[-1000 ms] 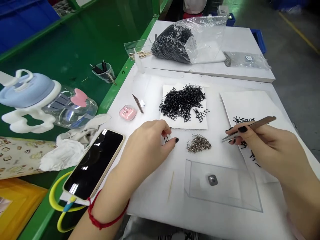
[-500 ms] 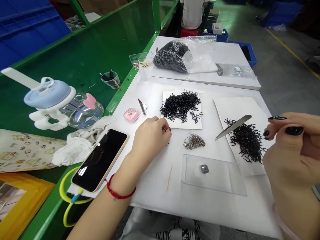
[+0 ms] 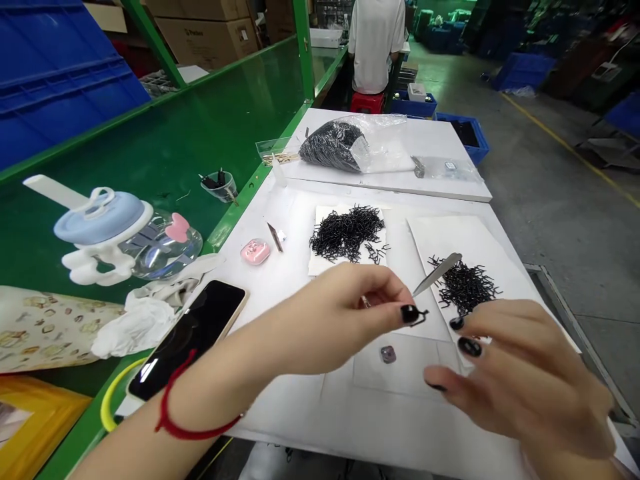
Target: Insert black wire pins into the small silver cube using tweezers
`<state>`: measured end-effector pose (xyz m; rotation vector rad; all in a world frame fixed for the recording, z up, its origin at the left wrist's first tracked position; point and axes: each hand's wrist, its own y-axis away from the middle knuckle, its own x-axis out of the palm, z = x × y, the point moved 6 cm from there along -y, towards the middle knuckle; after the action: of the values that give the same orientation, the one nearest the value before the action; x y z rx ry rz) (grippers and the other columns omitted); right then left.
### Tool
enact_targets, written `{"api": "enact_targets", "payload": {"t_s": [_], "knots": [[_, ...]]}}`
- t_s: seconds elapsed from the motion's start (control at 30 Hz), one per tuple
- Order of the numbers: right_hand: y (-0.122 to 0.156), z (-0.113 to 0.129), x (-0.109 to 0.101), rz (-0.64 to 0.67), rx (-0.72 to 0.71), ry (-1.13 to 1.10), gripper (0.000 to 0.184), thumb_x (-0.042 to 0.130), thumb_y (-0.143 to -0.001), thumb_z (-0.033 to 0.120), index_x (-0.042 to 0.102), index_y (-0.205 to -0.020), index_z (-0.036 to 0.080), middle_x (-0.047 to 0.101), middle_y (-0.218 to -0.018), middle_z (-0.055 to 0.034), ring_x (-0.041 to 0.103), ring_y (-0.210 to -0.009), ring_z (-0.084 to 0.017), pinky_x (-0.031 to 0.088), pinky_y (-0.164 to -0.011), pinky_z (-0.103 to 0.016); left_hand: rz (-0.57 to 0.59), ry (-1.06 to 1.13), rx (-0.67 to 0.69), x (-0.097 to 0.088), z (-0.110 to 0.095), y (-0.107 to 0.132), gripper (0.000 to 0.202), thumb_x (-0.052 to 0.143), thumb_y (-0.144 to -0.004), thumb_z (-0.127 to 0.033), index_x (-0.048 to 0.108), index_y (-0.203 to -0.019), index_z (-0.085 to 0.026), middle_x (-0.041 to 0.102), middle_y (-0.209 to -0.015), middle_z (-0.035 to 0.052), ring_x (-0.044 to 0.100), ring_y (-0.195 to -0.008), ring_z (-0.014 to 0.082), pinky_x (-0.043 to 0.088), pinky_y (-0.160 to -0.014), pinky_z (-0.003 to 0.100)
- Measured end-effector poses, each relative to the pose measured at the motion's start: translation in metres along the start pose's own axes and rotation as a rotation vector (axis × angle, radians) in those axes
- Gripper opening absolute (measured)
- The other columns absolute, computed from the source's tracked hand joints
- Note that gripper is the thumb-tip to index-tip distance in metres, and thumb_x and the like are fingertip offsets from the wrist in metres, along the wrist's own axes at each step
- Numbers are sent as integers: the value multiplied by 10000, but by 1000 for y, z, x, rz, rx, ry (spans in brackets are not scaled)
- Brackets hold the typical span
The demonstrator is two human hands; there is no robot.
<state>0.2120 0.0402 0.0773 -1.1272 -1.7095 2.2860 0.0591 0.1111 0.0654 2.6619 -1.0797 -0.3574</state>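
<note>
My left hand (image 3: 345, 317) is raised above the white table (image 3: 350, 413), its thumb and fingers pinched on a small black clip (image 3: 419, 315). My right hand (image 3: 520, 377) is beside it on the right, fingers curled round metal tweezers (image 3: 437, 275) whose tip points up and away toward a pile of black clips (image 3: 465, 287) on a white sheet. A second pile of black clips (image 3: 345, 233) lies on another sheet further left. A small grey square piece (image 3: 388, 354) sits on a clear plastic plate below my hands.
A phone (image 3: 193, 333), a pink case (image 3: 255, 252), crumpled cloth (image 3: 145, 313) and a blue-lidded bottle (image 3: 115, 230) lie on the left. A bag of black clips (image 3: 345, 143) rests on a raised board at the back. A person in white sits beyond.
My left hand lifted from the table surface with a clip and moved right toward my right hand. The right hand came down and inward. The view tilted up.
</note>
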Motion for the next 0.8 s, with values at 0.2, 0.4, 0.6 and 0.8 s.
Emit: {"api": "enact_targets", "payload": {"t_s": [0.2,0.4,0.6,0.8], "knots": [[-3,8,8,42,50,16,102,706,-800,-2,656,-859,65,658,-863,-63,620,-808,-157,552,-669,-326,205,202,-29,27,21,-17,231,560,-886,-399,573,-859,-169,588,-769,23,542,-731,155,467,-679,291],[-11,8,8,142,166,-143,163,679,-785,-24,677,-903,87,708,-893,-23,668,-798,-119,604,-718,-261,290,297,-34,28,25,-11,248,603,-867,-403,561,-833,-161,626,-773,59,581,-737,177,481,-678,304],[-8,-5,16,107,446,-217,151,703,-835,185,662,-955,267,705,-858,7,688,-747,-177,602,-557,-302,224,457,-45,31,30,-14,347,640,-832,-506,569,-853,-167,557,-716,25,479,-632,127,385,-582,257],[-4,-8,25,193,471,-218,162,744,-800,376,664,-923,309,709,-890,-27,703,-829,-262,623,-593,-368,29,301,114,20,27,-11,157,627,-879,-299,661,-823,-156,592,-722,19,474,-601,107,360,-531,239]]}}
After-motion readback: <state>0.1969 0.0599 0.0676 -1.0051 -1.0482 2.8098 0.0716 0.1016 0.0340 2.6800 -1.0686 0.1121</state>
